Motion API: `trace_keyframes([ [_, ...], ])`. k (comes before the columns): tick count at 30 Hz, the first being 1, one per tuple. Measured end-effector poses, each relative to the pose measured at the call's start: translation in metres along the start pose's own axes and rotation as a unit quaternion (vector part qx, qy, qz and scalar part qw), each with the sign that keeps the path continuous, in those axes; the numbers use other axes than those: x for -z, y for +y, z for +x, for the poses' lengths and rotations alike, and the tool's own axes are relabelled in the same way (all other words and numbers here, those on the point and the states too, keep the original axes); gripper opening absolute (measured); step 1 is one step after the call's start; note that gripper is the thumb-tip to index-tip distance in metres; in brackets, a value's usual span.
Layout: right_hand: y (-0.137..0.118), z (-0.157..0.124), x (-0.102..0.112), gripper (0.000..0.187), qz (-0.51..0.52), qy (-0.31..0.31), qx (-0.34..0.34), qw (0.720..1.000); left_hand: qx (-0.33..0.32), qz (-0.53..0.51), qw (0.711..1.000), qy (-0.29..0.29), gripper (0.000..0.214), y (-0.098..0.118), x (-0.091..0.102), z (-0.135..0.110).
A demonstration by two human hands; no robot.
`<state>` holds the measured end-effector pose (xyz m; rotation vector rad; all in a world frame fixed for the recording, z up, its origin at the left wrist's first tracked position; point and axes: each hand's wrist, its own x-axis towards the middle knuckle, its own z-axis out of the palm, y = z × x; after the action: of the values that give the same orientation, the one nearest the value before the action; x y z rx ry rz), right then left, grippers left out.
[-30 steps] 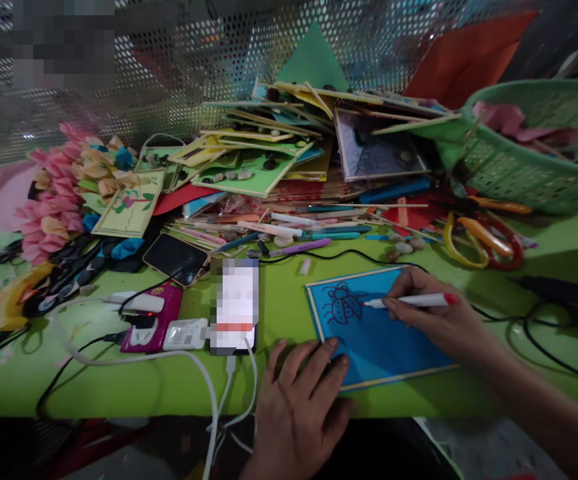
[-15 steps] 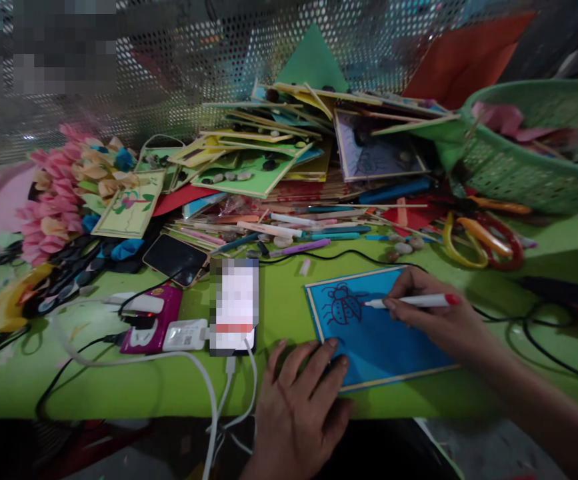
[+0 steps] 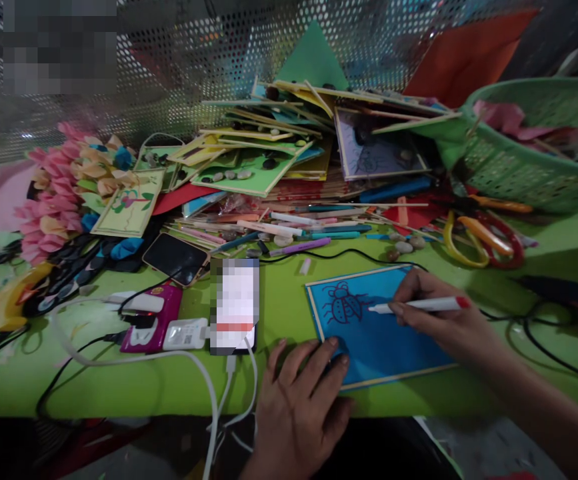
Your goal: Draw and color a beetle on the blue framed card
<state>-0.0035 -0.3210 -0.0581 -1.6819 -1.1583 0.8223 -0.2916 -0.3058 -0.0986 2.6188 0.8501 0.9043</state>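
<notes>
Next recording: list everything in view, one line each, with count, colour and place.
table: one, green, under everything
card: one, blue with a drawn beetle, front right
marker: one, white with red end, tip over the card, right of the beetle
dark phone: one, black, left of centre
lit phone: one, screen blurred, front centre
power bank: one, pink, left of the lit phone
pens: many, mixed, behind the card
card pile: one, mixed, back centre
scissors: count unclear, yellow and red handles, right
basket: one, green, back right
paper flowers: one bunch, pink and cream, left
left hand: flat, fingertips on the card's near corner
right hand: holding the marker
</notes>
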Motion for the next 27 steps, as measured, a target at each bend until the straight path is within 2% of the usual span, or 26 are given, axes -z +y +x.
trace_keyframes([
  [8,-0.0020,-0.0013,-0.0017,0.030,-0.034,-0.016,0.019,0.999,0.002,-0.008,1.000,-0.003,0.031,-0.0002,0.0009,0.0007],
  [17,-0.0035,-0.0010,-0.0038,0.027,-0.064,-0.006,0.042,0.997,0.001,-0.013,1.000,-0.009,0.032,-0.0001,0.0010,0.0007],
  [22,0.0010,-0.0014,-0.0035,0.027,-0.060,-0.007,0.036,0.998,0.002,-0.017,1.000,-0.001,0.032,0.0002,0.0018,0.0037],
  [27,-0.0061,-0.0015,-0.0029,0.031,-0.062,-0.015,0.021,0.998,0.002,-0.019,1.000,-0.005,0.032,0.0000,0.0013,0.0017],
])
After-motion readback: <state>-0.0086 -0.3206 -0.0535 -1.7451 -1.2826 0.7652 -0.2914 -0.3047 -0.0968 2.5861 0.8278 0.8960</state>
